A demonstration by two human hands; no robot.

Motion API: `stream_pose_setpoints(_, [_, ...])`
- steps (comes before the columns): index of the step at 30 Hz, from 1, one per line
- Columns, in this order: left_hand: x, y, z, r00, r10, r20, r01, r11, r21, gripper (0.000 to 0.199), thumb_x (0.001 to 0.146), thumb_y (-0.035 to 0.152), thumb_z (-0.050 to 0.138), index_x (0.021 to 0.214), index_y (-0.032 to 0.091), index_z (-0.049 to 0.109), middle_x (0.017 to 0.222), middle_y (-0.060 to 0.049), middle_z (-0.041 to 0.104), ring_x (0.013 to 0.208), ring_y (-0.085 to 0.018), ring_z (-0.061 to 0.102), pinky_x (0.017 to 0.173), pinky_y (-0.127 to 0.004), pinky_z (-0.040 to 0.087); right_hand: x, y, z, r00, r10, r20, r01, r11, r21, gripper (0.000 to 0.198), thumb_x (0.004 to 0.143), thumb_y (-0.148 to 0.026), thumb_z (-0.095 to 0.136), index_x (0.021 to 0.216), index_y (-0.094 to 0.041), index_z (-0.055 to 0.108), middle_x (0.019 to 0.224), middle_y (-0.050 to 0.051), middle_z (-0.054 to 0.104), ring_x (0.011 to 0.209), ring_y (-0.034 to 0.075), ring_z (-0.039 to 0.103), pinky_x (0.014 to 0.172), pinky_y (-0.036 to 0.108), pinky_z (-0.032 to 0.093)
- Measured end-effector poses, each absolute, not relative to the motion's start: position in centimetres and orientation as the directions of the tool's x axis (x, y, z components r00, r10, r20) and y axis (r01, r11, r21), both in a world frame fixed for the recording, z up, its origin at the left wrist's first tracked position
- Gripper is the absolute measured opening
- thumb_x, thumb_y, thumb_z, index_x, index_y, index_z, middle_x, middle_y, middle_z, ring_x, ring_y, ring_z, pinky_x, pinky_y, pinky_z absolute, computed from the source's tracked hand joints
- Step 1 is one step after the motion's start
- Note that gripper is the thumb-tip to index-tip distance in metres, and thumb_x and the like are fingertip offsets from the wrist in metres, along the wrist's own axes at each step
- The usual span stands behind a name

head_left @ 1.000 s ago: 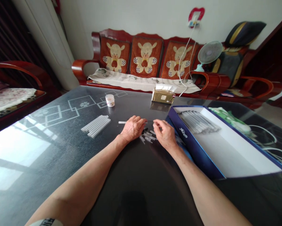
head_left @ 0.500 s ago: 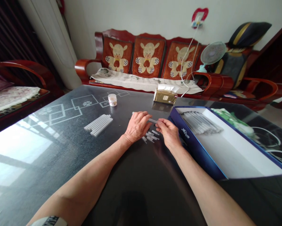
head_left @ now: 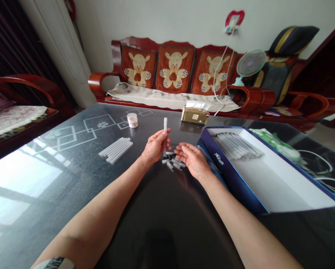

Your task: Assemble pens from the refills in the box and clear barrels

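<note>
Left hand (head_left: 156, 146) of the seated worker: closed in a pinch on a slender translucent tube (head_left: 165, 126), which stands upright between thumb and fingers, its upper end projecting clear above the thumb and its lower end reaching down beneath the hand. Right hand (head_left: 192, 158): open, fingers loosely curled toward the left hand, nothing visible in its grasp; the two hands are near each other but apart. Between and just below them lies a loose scatter of short tube pieces (head_left: 179, 163) — mostly pale, some dark — on the glossy dark surface (head_left: 145, 213).

To the worker's left, a bundle of white tubes (head_left: 116, 150) rests side by side, slanting away, well apart from the hand. Beyond it stands a small white tub (head_left: 132, 120); farther right, a gold tissue pack (head_left: 195, 114) with white tissue showing at its top.

Beside the right forearm, a blue box (head_left: 279, 181) with a white interior holds a row of translucent tubes (head_left: 237, 145) gathered at its far end. Green-and-white cloth (head_left: 276, 144) lies along the box's far side. Across the room from the onlooker — a carved wooden sofa (head_left: 98, 79) with three bear-patterned cushions (head_left: 173, 71).
</note>
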State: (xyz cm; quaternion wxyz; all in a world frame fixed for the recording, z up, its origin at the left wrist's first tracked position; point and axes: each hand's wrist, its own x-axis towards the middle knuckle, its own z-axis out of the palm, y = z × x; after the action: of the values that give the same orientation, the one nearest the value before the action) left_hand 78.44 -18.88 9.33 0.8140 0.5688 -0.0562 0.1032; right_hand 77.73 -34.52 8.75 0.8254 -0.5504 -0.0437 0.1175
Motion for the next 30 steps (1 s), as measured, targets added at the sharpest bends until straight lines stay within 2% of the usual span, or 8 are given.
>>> stream_pose_setpoints(3, [77.9, -19.5, 9.1, 0.905, 0.114, 0.411, -0.395, -0.142, 0.908, 0.030, 0.083, 0.040, 0.058, 0.100, 0.016, 0.066, 0.066, 0.002, 0.057, 0.054, -0.008, 0.050, 0.055, -0.021, 0.042, 78.2, -34.8, 9.1, 0.990, 0.141, -0.020, -0.081, 0.441, -0.894, 0.028, 0.070, -0.038, 0.075, 0.092, -0.021, 0.067, 0.092, 0.003, 0.073, 0.086, 0.017, 0.068, 0.071, 0.027, 0.053])
stream_pose_setpoints(6, [77.1, -20.4, 8.4, 0.815, -0.002, 0.579, -0.440, -0.652, 0.618, 0.022, 0.089, 0.032, 0.053, 0.096, 0.017, 0.066, 0.078, -0.003, 0.064, 0.070, -0.012, 0.058, 0.066, -0.023, 0.043, 78.4, -34.6, 9.1, 0.996, 0.086, -0.005, -0.048, 0.510, -0.859, 0.031, 0.071, -0.043, 0.074, 0.091, -0.022, 0.066, 0.093, 0.002, 0.073, 0.087, 0.016, 0.068, 0.073, 0.028, 0.053])
stream_pose_setpoints(9, [76.3, -21.2, 7.9, 0.811, -0.130, 0.571, -0.366, -0.874, 0.321, 0.028, 0.095, 0.036, 0.043, 0.096, 0.018, 0.065, 0.083, -0.005, 0.064, 0.075, -0.015, 0.059, 0.064, -0.023, 0.043, 78.3, -34.1, 8.6, 0.998, 0.043, -0.039, -0.056, 0.565, -0.823, 0.031, 0.066, -0.041, 0.078, 0.083, -0.020, 0.064, 0.083, 0.001, 0.072, 0.075, 0.014, 0.066, 0.066, 0.025, 0.052])
stream_pose_setpoints(12, [75.9, -21.6, 8.0, 0.831, -0.179, 0.527, -0.305, -0.938, 0.163, 0.035, 0.097, 0.041, 0.037, 0.091, 0.019, 0.064, 0.082, -0.006, 0.062, 0.075, -0.016, 0.059, 0.062, -0.024, 0.042, 78.2, -33.6, 8.1, 0.995, 0.004, -0.102, -0.082, 0.619, -0.781, 0.030, 0.063, -0.036, 0.082, 0.076, -0.018, 0.061, 0.075, 0.000, 0.070, 0.066, 0.012, 0.064, 0.060, 0.023, 0.051])
stream_pose_setpoints(16, [75.7, -21.9, 8.4, 0.844, -0.166, 0.510, -0.254, -0.961, 0.107, 0.038, 0.098, 0.042, 0.034, 0.089, 0.018, 0.063, 0.084, -0.006, 0.062, 0.077, -0.017, 0.060, 0.062, -0.024, 0.042, 78.1, -33.0, 7.6, 0.984, -0.021, -0.179, -0.120, 0.667, -0.736, 0.028, 0.065, -0.035, 0.080, 0.075, -0.019, 0.060, 0.072, -0.001, 0.068, 0.064, 0.011, 0.064, 0.058, 0.022, 0.052])
stream_pose_setpoints(24, [75.9, -21.5, 8.4, 0.885, -0.131, 0.446, -0.259, -0.936, 0.238, 0.035, 0.097, 0.036, 0.039, 0.080, 0.017, 0.062, 0.076, -0.005, 0.063, 0.067, -0.013, 0.059, 0.060, -0.022, 0.040, 79.9, -35.3, 7.7, 0.981, -0.146, -0.128, -0.015, 0.600, -0.800, 0.021, 0.072, -0.034, 0.072, 0.085, -0.020, 0.064, 0.082, 0.002, 0.072, 0.076, 0.014, 0.068, 0.067, 0.027, 0.055])
stream_pose_setpoints(27, [76.4, -20.7, 8.3, 0.862, -0.060, 0.502, -0.242, -0.921, 0.305, 0.035, 0.097, 0.034, 0.039, 0.078, 0.017, 0.062, 0.074, -0.005, 0.063, 0.069, -0.013, 0.059, 0.064, -0.022, 0.041, 81.2, -37.7, 7.6, 0.956, -0.292, 0.030, 0.149, 0.395, -0.906, 0.028, 0.076, -0.041, 0.065, 0.093, -0.019, 0.064, 0.080, 0.002, 0.071, 0.077, 0.015, 0.068, 0.069, 0.027, 0.053])
stream_pose_setpoints(30, [76.8, -19.9, 8.2, 0.835, -0.012, 0.550, -0.228, -0.917, 0.326, 0.032, 0.096, 0.035, 0.042, 0.081, 0.017, 0.064, 0.076, -0.005, 0.064, 0.070, -0.014, 0.059, 0.066, -0.023, 0.041, 81.3, -38.8, 7.1, 0.928, -0.198, 0.315, 0.300, -0.101, -0.948, 0.029, 0.079, -0.041, 0.059, 0.096, -0.018, 0.068, 0.078, 0.004, 0.071, 0.076, 0.017, 0.067, 0.072, 0.030, 0.052])
